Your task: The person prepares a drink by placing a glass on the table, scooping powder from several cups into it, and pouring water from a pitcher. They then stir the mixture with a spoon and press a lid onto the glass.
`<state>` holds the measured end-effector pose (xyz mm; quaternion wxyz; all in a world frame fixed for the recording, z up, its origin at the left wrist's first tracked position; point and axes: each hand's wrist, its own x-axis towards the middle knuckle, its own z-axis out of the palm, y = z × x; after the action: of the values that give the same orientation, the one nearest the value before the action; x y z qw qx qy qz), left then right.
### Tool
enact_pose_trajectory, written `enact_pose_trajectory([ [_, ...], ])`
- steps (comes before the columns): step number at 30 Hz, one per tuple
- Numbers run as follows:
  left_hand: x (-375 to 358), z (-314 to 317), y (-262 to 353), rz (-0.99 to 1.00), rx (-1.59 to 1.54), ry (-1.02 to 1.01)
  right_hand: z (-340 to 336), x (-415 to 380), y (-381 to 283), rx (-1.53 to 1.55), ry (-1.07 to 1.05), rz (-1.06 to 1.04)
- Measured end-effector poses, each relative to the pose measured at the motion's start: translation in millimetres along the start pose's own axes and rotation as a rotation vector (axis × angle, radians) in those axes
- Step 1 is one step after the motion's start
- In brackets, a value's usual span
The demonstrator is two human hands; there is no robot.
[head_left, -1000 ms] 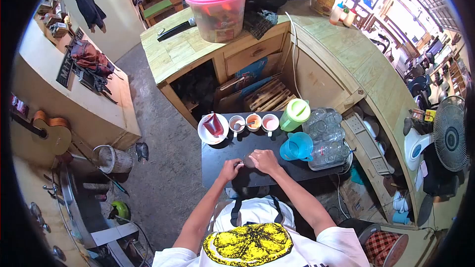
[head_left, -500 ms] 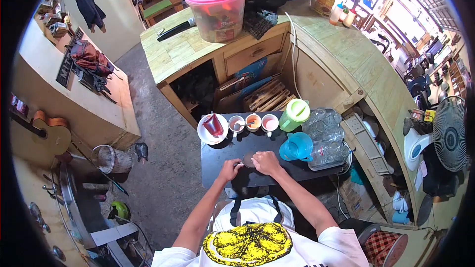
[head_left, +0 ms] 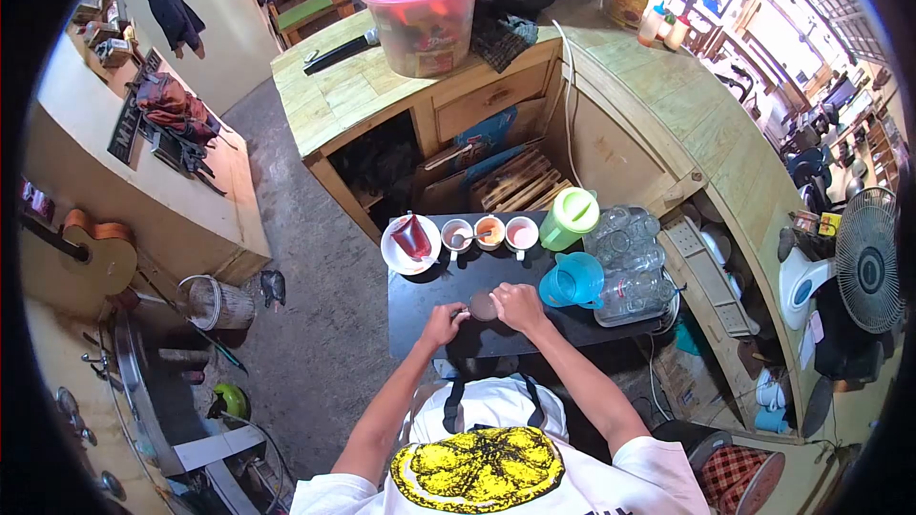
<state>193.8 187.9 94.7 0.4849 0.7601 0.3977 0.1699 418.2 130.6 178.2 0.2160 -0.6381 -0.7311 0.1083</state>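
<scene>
Over the black table (head_left: 410, 310), both my hands are at a small round brown disc (head_left: 485, 306), whose kind I cannot make out. My left hand (head_left: 444, 323) is closed with its fingertips at the disc's left edge. My right hand (head_left: 517, 307) grips the right side, its fingers curled. Beyond them stand a white bowl (head_left: 389, 254) with a red pouch (head_left: 412, 238) in it and three cups in a row: a left cup (head_left: 457, 232), a middle cup (head_left: 489, 232) with orange contents and a right cup (head_left: 521, 235). A spoon (head_left: 471, 237) lies across the left two.
On the right are a green lidded pitcher (head_left: 570, 217), a blue pitcher (head_left: 575, 278) and several clear glasses (head_left: 625, 253) on a tray. A wooden counter (head_left: 334, 105) with a pink-lidded tub (head_left: 420, 24) stands behind. At far right is a fan (head_left: 866, 257).
Both hands and the disc stay nearly in place. The disc shows a little more between my hands, and my right hand has shifted slightly to the right and up.
</scene>
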Motion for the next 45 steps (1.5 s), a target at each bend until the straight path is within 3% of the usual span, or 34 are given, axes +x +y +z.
enact_pose_trajectory([
  [11,1.5,0.7,-4.1,0.036,0.042,0.005,5.2,2.2,-11.4,0.143,0.042,0.029],
  [20,2.1,5.0,-10.1,0.025,-0.011,0.037,-0.5,-0.8,-5.1,0.000,0.041,0.054],
  [26,2.1,2.0,-6.5,0.020,0.035,0.017,-0.5,-2.5,-17.8,0.053,-0.059,-0.016],
  [38,2.0,0.0,-2.7,0.021,0.044,0.007,0.0,2.6,-5.7,0.005,0.086,0.024],
  [45,2.0,-0.6,0.1,0.010,0.015,0.008,-1.7,-1.6,-6.6,-0.002,-0.018,0.015],
])
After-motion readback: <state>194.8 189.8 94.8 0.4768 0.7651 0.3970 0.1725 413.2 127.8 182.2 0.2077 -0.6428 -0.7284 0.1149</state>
